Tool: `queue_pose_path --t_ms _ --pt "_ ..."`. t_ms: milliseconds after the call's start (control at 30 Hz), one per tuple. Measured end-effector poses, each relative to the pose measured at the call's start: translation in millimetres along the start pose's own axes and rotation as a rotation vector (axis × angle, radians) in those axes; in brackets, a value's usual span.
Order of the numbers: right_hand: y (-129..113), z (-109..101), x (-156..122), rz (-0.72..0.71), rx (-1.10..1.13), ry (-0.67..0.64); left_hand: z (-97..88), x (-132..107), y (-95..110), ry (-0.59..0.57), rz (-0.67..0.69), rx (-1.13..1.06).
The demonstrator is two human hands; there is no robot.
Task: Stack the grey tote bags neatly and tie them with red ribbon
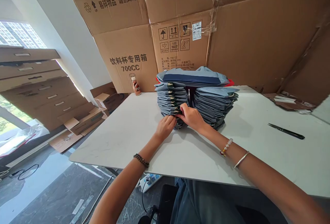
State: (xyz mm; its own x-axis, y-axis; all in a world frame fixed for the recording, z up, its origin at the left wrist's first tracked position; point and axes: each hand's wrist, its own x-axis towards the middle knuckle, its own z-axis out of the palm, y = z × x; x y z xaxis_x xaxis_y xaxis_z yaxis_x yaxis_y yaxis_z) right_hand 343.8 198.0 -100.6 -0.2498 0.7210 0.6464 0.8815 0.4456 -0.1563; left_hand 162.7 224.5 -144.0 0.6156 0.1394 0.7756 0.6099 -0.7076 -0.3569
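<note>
A tall stack of folded blue-grey garments (198,97) stands on the white table (129,127), with a darker blue band on the top piece. My left hand (166,126) is closed, its fingers pinching the folded edges low on the stack's front left. My right hand (192,115) sits just above and beside it, fingers curled and pressed into the same layers. Both wrists wear bracelets.
Large cardboard boxes (134,38) wall off the table's far side. A small brown bottle (135,85) stands at the back left. Black scissors (286,131) lie to the right. Flattened cartons (46,90) pile up on the floor at left; a power strip (151,180) lies under the table.
</note>
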Motion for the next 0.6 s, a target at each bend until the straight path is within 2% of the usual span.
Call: queue_pose_path --t_ms 133,200,300,433,500,600 --pt "-2.9 1.1 5.5 0.018 -0.011 -0.027 -2.9 3.4 2.3 -0.009 0.078 -0.031" --pt "-3.0 1.7 5.5 0.013 0.005 -0.024 -4.7 4.4 3.5 -0.026 0.066 -0.040" --pt "1.0 2.0 -2.9 -0.026 0.075 0.050 -7.6 4.4 5.8 -0.053 -0.068 -0.091" --pt "10.6 -0.4 -18.5 -0.153 0.100 0.185 -13.2 5.0 7.3 0.039 -0.237 -0.193" --pt "12.7 -3.2 -19.4 -0.214 0.017 0.155 -16.2 5.8 6.4 0.080 -0.236 -0.194" --pt "10.6 -9.3 -9.4 -0.249 -0.130 0.055 -18.5 5.1 4.2 0.088 -0.161 -0.175"
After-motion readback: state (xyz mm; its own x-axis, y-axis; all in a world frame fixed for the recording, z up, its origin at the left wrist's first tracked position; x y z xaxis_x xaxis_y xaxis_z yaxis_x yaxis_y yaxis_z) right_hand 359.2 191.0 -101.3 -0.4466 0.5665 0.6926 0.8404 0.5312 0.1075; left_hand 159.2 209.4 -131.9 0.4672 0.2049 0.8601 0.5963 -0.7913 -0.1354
